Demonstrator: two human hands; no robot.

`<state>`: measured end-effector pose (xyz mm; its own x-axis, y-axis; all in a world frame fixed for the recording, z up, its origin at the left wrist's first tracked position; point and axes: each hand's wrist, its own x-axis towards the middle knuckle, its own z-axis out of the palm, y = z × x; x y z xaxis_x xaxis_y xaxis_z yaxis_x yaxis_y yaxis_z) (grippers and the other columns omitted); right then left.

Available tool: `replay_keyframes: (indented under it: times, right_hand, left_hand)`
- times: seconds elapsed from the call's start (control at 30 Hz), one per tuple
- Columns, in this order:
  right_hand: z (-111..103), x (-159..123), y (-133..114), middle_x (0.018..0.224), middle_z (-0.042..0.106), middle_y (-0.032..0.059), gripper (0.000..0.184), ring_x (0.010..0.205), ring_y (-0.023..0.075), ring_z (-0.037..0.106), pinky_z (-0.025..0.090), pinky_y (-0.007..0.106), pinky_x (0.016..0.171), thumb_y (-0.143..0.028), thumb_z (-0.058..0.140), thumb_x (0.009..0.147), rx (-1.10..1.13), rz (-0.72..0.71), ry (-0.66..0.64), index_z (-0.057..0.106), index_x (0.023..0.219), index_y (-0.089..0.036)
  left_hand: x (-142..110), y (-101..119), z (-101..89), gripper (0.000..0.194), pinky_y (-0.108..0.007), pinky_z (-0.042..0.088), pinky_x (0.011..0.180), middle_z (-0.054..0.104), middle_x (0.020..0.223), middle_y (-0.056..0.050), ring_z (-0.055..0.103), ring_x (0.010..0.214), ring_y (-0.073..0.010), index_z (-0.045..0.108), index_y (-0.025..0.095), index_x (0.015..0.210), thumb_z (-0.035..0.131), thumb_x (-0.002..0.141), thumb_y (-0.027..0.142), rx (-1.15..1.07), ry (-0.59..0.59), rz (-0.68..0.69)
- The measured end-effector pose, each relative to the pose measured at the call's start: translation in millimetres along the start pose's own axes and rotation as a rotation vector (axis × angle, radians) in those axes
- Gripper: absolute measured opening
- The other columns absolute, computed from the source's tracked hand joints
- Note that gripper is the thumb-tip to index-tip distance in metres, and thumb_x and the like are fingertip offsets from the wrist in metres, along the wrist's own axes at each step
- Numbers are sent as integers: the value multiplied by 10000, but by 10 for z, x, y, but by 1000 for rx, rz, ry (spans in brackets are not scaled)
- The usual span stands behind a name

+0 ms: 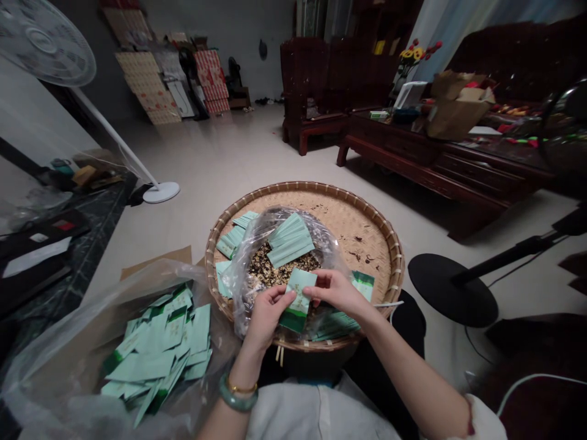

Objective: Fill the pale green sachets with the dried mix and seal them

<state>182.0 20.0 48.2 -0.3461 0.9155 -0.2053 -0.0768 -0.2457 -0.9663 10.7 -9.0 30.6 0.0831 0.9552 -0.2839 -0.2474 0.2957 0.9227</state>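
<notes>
Both my left hand (266, 315) and my right hand (337, 292) pinch a small mint-green paper sachet (298, 299) with a dark green band, holding it upright over a round woven bamboo tray (367, 211). Under it, a clear plastic bag (261, 229) lies open on the tray, holding dried tea leaves (270, 272). A small stack of sachets (290, 239) rests on the bag. More sachets (232, 238) lie at the tray's left side, and others (334, 324) lie beside my right wrist. A large pile of sachets (158, 348) sits in a plastic sheet at my left.
A white standing fan (160, 192) is at left, beside a dark counter (77, 244) with clutter. A round black stand base (452, 290) is at right. Dark wooden furniture (435, 146) and a cardboard box (456, 107) stand beyond the tray.
</notes>
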Motion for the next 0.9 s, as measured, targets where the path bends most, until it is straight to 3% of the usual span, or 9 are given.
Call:
replay_keyframes:
  times: [0.1,0.27,0.43,0.57,0.67,0.8,0.9]
  right_hand:
    - [13,16,94,519,582,-34,358,457,81,516,464,207,453,-455,776,599,-4,0,26,618,610,-134]
    - [25,39,186,500,548,-47,401,419,73,490,427,200,423,-508,747,617,11,-26,80,584,584,-144]
    - [79,11,204,543,577,-26,344,447,93,507,416,218,447,-476,716,674,-97,-103,127,625,652,-145]
    - [99,-148,70,819,654,44,222,714,163,606,501,285,634,-367,663,774,-318,-415,198,684,898,-184]
    - [91,-325,-117,964,633,76,143,918,197,596,488,356,815,-265,571,861,-547,-697,159,692,919,-214]
    - [109,-505,-336,985,623,87,161,977,224,560,484,416,846,-183,529,875,-799,-852,111,681,912,-223]
    - [153,-569,-413,994,624,90,125,1032,246,530,481,439,877,-159,554,845,-947,-938,92,666,858,-212]
  left_hand:
    - [1,-29,-1,324,-222,484,591,705,643,-14,620,587,-131,707,133,757,797,580,390,-49,35,2]
    - [-10,-35,-3,363,-248,487,604,709,678,-38,624,603,-150,705,117,777,753,626,443,-61,74,18]
    - [-30,-50,7,435,-270,506,653,728,804,-54,658,685,-183,685,126,961,787,603,351,87,-75,18]
    - [-30,-103,-19,300,-287,521,687,730,800,-46,665,730,-201,708,131,889,770,620,249,344,-33,199]
    - [-32,-162,-61,271,-323,539,764,741,891,-60,685,822,-217,704,163,937,735,672,213,438,13,427]
    - [-47,-224,-137,370,-358,540,858,737,1006,-77,695,917,-217,647,202,1095,684,732,141,512,-25,647]
    - [-68,-228,-170,455,-371,533,896,733,1021,-82,693,939,-221,596,207,1175,661,738,96,582,-38,705]
